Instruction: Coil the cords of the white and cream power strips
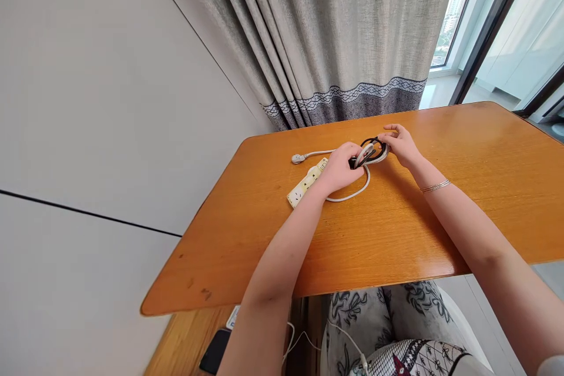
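A white power strip lies on the orange wooden table. Its white cable loops across the wood and ends in a plug lying to the left. Part of the cable is gathered into a small coil together with a black cord or tie. My left hand is closed on the left side of that coil, just right of the strip. My right hand pinches the coil's right side, with a thin bracelet on its wrist.
A grey curtain hangs behind the table's far edge, beside a pale wall. A window and glass door stand at the right. Below the near edge lie a dark phone and a thin white cable.
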`<state>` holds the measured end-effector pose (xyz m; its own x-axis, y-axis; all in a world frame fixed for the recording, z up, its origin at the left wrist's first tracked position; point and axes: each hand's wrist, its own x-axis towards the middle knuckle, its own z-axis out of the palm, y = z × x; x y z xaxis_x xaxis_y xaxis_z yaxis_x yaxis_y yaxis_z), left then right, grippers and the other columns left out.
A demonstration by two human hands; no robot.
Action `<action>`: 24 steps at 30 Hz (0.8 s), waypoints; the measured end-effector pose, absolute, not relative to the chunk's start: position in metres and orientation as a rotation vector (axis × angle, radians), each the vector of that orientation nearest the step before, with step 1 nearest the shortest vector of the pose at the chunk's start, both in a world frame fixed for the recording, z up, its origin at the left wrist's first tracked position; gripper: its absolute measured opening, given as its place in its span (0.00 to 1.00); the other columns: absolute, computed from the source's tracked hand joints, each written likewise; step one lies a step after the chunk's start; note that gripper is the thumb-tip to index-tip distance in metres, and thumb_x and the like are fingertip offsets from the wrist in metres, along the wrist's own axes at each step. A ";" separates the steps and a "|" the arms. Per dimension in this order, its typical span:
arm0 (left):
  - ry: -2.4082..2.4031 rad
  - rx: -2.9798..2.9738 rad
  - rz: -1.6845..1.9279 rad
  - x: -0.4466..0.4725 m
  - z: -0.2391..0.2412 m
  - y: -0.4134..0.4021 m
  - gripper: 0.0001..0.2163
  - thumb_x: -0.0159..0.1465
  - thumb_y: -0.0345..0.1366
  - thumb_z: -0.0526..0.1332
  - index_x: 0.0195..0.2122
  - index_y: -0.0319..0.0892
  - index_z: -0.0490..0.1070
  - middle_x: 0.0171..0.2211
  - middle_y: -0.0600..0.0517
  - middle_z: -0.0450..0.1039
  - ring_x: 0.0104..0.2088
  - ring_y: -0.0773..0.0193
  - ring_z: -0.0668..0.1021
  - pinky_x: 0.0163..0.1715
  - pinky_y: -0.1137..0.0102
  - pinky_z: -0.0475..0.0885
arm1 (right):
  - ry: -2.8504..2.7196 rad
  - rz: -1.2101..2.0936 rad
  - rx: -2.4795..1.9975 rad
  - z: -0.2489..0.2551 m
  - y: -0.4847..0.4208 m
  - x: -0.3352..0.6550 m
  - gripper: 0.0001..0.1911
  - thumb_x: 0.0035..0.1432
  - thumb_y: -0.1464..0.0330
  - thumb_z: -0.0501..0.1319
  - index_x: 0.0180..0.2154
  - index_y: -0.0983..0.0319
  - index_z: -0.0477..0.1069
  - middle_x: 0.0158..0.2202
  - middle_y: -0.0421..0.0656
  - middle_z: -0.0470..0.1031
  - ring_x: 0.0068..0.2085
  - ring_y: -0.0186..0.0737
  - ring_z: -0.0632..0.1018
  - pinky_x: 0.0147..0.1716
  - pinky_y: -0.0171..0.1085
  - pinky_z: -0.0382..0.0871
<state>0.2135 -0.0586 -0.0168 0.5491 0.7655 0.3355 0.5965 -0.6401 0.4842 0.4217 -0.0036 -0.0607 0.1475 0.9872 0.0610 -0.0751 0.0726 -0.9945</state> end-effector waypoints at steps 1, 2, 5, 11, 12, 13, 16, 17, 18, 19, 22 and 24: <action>1.034 2.498 0.737 0.212 -0.015 -0.060 0.04 0.58 0.26 0.64 0.30 0.43 0.74 0.48 0.49 0.78 0.49 0.58 0.79 0.55 0.62 0.72 | -1.065 1.099 -1.137 -0.060 -0.002 0.424 0.24 0.44 0.67 0.67 0.43 0.57 0.60 0.32 0.36 0.75 0.27 0.34 0.76 0.26 0.35 0.70; 0.955 2.527 0.695 0.211 -0.014 -0.061 0.03 0.59 0.28 0.65 0.31 0.44 0.76 0.53 0.49 0.77 0.53 0.57 0.78 0.59 0.59 0.70 | -1.067 1.101 -1.111 -0.059 -0.001 0.426 0.24 0.44 0.67 0.67 0.43 0.57 0.60 0.33 0.37 0.76 0.28 0.34 0.76 0.27 0.35 0.71; 0.867 2.582 0.589 0.209 -0.009 -0.067 0.03 0.63 0.36 0.67 0.36 0.47 0.81 0.57 0.50 0.77 0.57 0.53 0.77 0.63 0.54 0.68 | -1.154 1.041 -1.037 -0.055 -0.001 0.428 0.26 0.43 0.64 0.68 0.44 0.56 0.62 0.39 0.39 0.77 0.34 0.35 0.78 0.34 0.38 0.75; 1.229 2.428 1.078 0.209 -0.012 -0.065 0.07 0.65 0.32 0.64 0.45 0.43 0.75 0.52 0.45 0.76 0.57 0.56 0.76 0.61 0.58 0.70 | -1.453 0.888 -0.872 -0.042 -0.015 0.417 0.24 0.46 0.61 0.68 0.45 0.56 0.64 0.45 0.44 0.77 0.48 0.42 0.78 0.51 0.45 0.75; 1.299 2.386 1.112 0.209 -0.015 -0.062 0.12 0.64 0.32 0.65 0.49 0.43 0.73 0.54 0.44 0.74 0.58 0.55 0.75 0.61 0.58 0.70 | -1.495 0.886 -0.841 -0.039 -0.018 0.415 0.23 0.47 0.61 0.68 0.45 0.56 0.65 0.45 0.44 0.77 0.50 0.43 0.77 0.53 0.46 0.74; 1.355 2.347 1.112 0.209 -0.019 -0.058 0.17 0.63 0.32 0.66 0.53 0.42 0.70 0.56 0.42 0.73 0.59 0.54 0.75 0.61 0.58 0.70 | -1.526 0.888 -0.811 -0.036 -0.021 0.413 0.23 0.48 0.60 0.68 0.44 0.56 0.65 0.45 0.44 0.77 0.51 0.43 0.77 0.55 0.47 0.73; 1.462 2.275 0.991 0.206 -0.031 -0.049 0.27 0.63 0.33 0.67 0.62 0.38 0.62 0.63 0.37 0.67 0.64 0.52 0.72 0.64 0.58 0.67 | -1.543 0.899 -0.743 -0.030 -0.029 0.408 0.22 0.47 0.60 0.68 0.43 0.56 0.65 0.45 0.43 0.77 0.51 0.43 0.77 0.56 0.46 0.73; 1.485 2.271 0.926 0.205 -0.034 -0.046 0.28 0.63 0.34 0.67 0.63 0.37 0.60 0.65 0.35 0.66 0.65 0.51 0.71 0.65 0.57 0.66 | -1.528 0.901 -0.729 -0.028 -0.031 0.406 0.21 0.47 0.61 0.68 0.43 0.56 0.65 0.44 0.43 0.76 0.51 0.43 0.77 0.56 0.46 0.73; 1.503 2.271 0.850 0.204 -0.036 -0.045 0.29 0.63 0.34 0.67 0.64 0.37 0.59 0.65 0.34 0.65 0.66 0.49 0.71 0.65 0.57 0.65 | -1.507 0.902 -0.714 -0.027 -0.033 0.405 0.22 0.46 0.62 0.68 0.43 0.56 0.66 0.44 0.43 0.76 0.50 0.43 0.78 0.55 0.45 0.74; 1.516 2.280 0.766 0.203 -0.037 -0.044 0.30 0.63 0.35 0.67 0.64 0.36 0.59 0.65 0.34 0.66 0.66 0.48 0.71 0.65 0.56 0.66 | -1.484 0.904 -0.701 -0.026 -0.034 0.405 0.22 0.46 0.63 0.68 0.43 0.56 0.66 0.44 0.42 0.76 0.50 0.42 0.78 0.54 0.45 0.75; 1.547 2.362 0.526 0.202 -0.038 -0.044 0.29 0.63 0.36 0.67 0.64 0.37 0.62 0.61 0.36 0.73 0.61 0.43 0.76 0.60 0.54 0.70 | -1.432 0.893 -0.727 -0.025 -0.034 0.405 0.23 0.45 0.65 0.67 0.44 0.55 0.66 0.45 0.42 0.76 0.47 0.41 0.78 0.51 0.43 0.77; 1.576 2.425 0.463 0.203 -0.038 -0.044 0.26 0.63 0.35 0.66 0.62 0.39 0.65 0.59 0.38 0.76 0.59 0.43 0.78 0.57 0.54 0.71 | -1.400 0.859 -0.814 -0.026 -0.032 0.407 0.23 0.45 0.67 0.65 0.45 0.55 0.65 0.48 0.43 0.76 0.44 0.40 0.78 0.46 0.42 0.78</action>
